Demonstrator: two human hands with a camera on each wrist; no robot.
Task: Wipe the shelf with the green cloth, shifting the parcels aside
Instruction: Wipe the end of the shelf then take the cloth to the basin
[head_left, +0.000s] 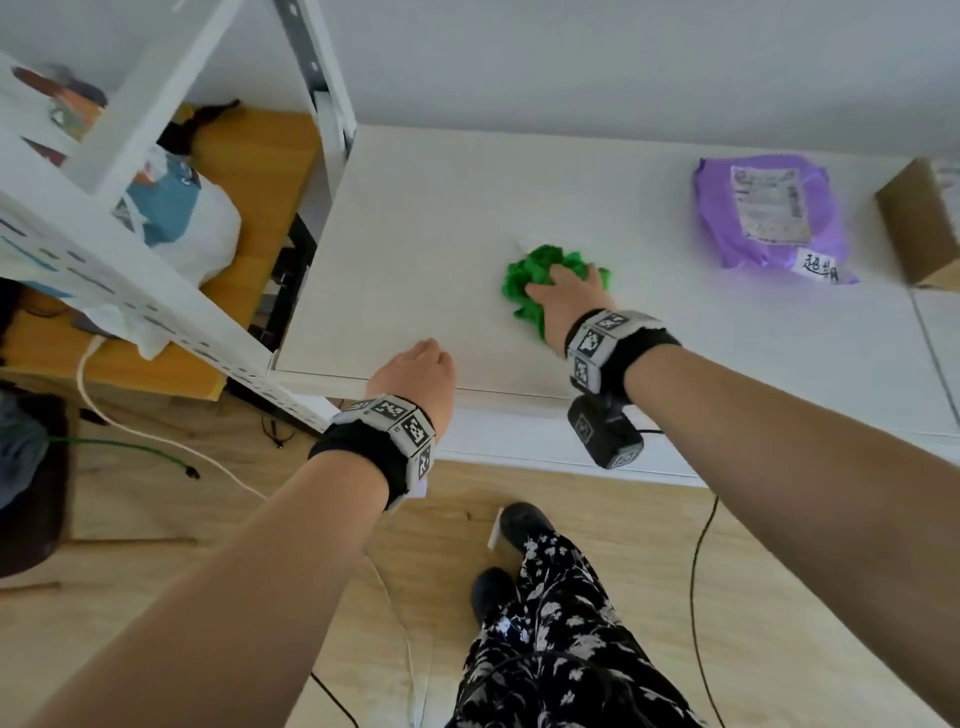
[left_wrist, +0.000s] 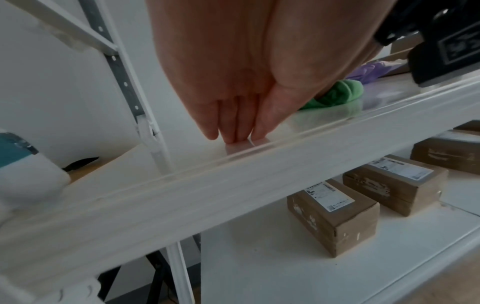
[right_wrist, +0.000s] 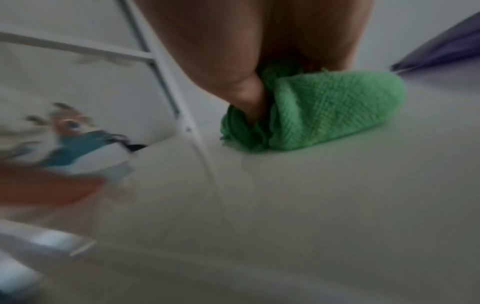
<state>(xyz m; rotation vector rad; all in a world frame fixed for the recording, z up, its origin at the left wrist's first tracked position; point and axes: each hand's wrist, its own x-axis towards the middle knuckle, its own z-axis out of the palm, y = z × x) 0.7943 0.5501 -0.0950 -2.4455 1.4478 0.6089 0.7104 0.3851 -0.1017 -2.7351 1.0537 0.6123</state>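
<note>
So we've got a white shelf (head_left: 415, 218) here. Lying on it: a bunched-up green cloth (head_left: 535, 275) about mid-board, a purple parcel (head_left: 769, 218) off to the right, and a brown cardboard box (head_left: 919, 228) just beside that at the frame edge.

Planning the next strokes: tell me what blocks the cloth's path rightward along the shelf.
The purple parcel lies on the shelf right of the green cloth under the right hand, with a cardboard box beyond it. Leftward, nothing visible blocks it.
</note>
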